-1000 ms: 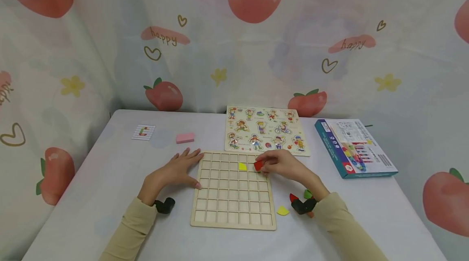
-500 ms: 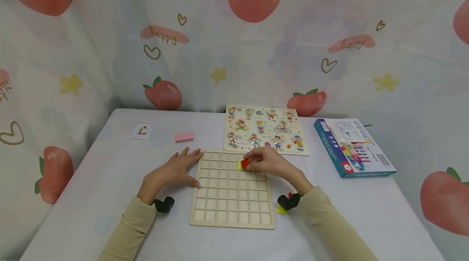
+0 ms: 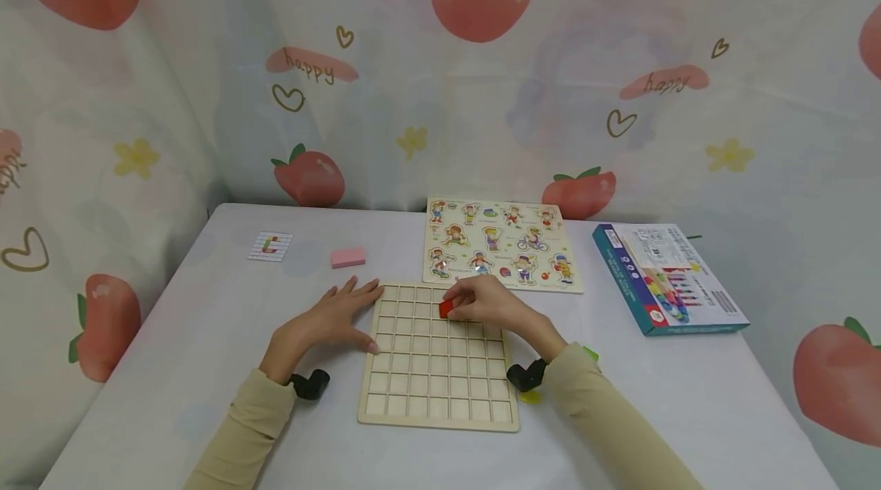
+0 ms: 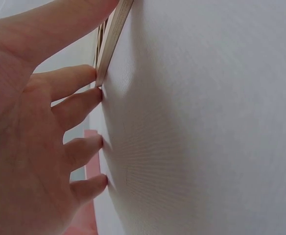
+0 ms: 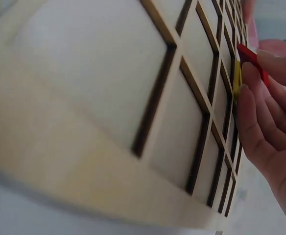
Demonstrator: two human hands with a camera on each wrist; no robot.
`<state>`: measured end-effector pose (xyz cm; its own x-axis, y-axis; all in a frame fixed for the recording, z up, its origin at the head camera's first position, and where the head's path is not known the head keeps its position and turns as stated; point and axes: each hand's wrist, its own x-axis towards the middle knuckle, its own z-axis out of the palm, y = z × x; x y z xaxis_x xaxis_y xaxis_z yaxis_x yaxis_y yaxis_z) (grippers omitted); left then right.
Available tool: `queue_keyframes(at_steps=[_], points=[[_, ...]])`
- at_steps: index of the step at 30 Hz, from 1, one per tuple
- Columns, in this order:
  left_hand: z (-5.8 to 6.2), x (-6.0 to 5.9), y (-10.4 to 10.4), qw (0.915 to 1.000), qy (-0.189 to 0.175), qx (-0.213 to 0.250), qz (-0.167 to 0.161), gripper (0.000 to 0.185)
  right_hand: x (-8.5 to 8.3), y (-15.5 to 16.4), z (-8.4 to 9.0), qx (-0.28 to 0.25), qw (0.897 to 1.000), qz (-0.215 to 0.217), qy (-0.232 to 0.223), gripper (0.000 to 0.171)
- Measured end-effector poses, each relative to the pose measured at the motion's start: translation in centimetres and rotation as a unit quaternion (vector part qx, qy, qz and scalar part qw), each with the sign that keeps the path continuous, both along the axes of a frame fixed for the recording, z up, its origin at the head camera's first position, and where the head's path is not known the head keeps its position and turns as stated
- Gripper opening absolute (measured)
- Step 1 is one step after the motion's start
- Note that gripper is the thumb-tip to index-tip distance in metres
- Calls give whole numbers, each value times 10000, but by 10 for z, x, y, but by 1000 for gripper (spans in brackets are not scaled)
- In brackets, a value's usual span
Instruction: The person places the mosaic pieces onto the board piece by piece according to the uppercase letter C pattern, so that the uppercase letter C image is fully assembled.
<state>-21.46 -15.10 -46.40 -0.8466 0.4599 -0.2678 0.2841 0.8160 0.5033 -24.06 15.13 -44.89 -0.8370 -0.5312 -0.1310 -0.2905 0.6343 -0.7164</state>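
Red piece (image 3: 446,309), pinched by the right hand (image 3: 487,300), had travelled leftward across the wooden grid board (image 3: 440,424) within the last second and was found near its far edge, close by the yellow piece (image 5: 237,81). Judged: placing under way, piece tilted, not yet seated. The left hand (image 3: 335,319) lay spread, touching the board's left edge. The backdrop (image 3: 427,85) read "happy"; print on the box (image 3: 671,280) was illegible.

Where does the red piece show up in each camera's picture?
Head: the red piece is just below centre, pinched by the right hand.
Left wrist: not in it.
Right wrist: upper right, in that same hand.
Shared landmark: the wooden grid board, seen in all three.
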Motion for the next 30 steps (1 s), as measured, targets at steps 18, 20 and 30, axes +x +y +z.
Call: queue_keyframes(at_steps=[18, 20, 30], points=[[2, 1, 1, 10000, -1, -24, 71, 103, -4, -15, -3, 319, 9991, 130, 254, 22], [2, 1, 2, 10000, 8, -20, 70, 103, -3, -16, -3, 354, 9989, 118, 266, 22], [1, 1, 1, 10000, -5, -45, 60, 104, -1, -12, 0, 369, 9987, 230, 263, 25]])
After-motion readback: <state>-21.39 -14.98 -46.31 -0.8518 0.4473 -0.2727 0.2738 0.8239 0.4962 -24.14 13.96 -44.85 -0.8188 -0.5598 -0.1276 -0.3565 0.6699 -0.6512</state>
